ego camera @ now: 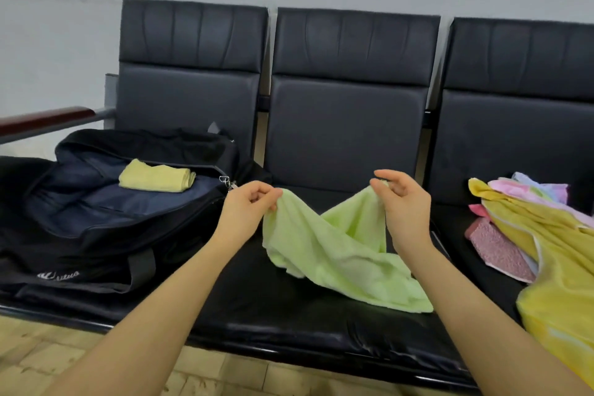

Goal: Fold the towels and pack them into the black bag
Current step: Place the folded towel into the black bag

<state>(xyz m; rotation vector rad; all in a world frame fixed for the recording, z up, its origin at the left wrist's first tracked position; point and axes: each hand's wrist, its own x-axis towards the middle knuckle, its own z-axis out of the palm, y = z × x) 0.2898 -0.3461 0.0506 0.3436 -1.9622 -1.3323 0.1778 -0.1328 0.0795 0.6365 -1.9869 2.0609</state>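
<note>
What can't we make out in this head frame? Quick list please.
- Black bag: its left end is cut off by the frame edge, head view; the interior under the folded towel is hidden.
- Towel pile: cut off at the right edge; lower towels are covered by the yellow one, so no count.
- Light green towel: corners hidden inside the left hand and right hand.
- Bag logo: too small to read.

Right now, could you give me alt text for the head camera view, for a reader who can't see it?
The left hand and right hand pinch a light green towel above the middle seat. A folded yellow-green towel lies in the open black bag on the left; unfolded towels are piled on the right.
</note>
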